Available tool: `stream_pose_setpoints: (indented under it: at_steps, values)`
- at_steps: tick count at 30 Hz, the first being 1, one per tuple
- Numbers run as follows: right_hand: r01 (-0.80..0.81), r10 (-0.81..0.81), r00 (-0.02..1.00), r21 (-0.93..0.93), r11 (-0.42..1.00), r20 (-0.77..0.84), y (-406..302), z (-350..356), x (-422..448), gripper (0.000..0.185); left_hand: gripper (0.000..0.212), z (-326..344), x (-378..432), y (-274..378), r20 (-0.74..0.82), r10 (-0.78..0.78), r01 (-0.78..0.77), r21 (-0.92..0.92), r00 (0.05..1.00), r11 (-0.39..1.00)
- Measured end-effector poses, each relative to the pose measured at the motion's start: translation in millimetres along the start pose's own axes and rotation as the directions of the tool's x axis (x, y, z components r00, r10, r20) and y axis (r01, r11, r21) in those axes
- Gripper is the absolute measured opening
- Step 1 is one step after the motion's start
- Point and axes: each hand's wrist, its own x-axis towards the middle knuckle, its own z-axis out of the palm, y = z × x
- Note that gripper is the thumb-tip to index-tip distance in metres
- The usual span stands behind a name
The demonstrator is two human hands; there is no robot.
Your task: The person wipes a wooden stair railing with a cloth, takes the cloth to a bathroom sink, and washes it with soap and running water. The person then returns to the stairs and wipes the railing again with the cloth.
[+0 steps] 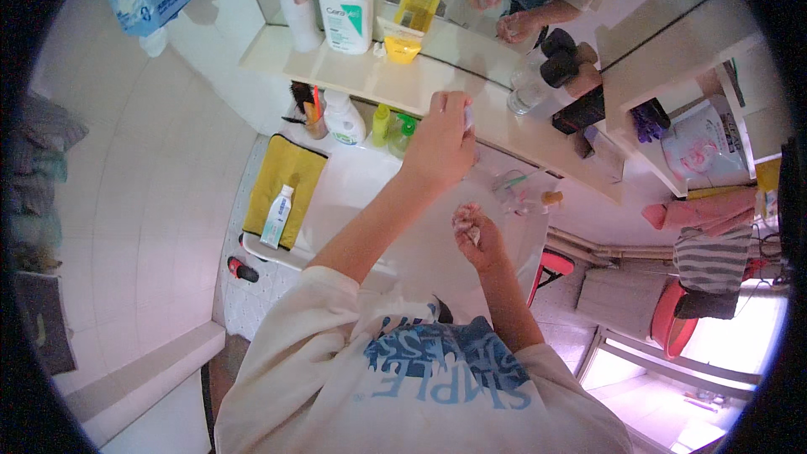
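Observation:
My left hand (441, 135) is raised at the front edge of the white shelf (353, 79), its fingers wrapped around a small pale object (468, 118) that the hand mostly hides. Lower and to the right, my right hand (477, 236) hovers above the white washbasin (410, 252) with curled fingers. Whitish patches like lather show on it; whether it holds anything is unclear. Behind my left hand stand a green pump bottle (401, 137) and a lime-green bottle (381, 125). A clear bottle with an orange pump (551, 198) is at the basin's right side.
A toothpaste tube (277, 217) lies on a yellow cloth (296, 170) at the basin's left. The shelf carries a CeraVe pump bottle (347, 19), a yellow tube (403, 44), a glass jar (523, 101) and a black box (579, 110). A mirror (441, 50) rises behind it.

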Motion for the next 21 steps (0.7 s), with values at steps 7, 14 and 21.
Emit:
stream_pose_setpoints:
  at_steps: [7,14,21]
  values:
    - [0.004,-0.004,1.0,-0.013,1.0,0.019,-15.1,-12.3,-24.4,0.009,0.023,26.8,54.7,-15.9,0.421,0.313,-0.422,0.193,0.851,0.886]
    - [-0.116,0.112,0.993,0.149,0.982,0.033,-29.2,-40.1,-20.2,0.018,0.036,31.8,73.3,-38.3,0.627,0.525,-0.798,0.29,0.575,0.528]
    - [0.051,-0.056,0.994,-0.061,0.997,-0.091,-13.1,-26.6,-6.3,0.011,0.027,35.1,79.5,-55.3,0.558,0.632,-0.836,0.255,0.538,0.486]
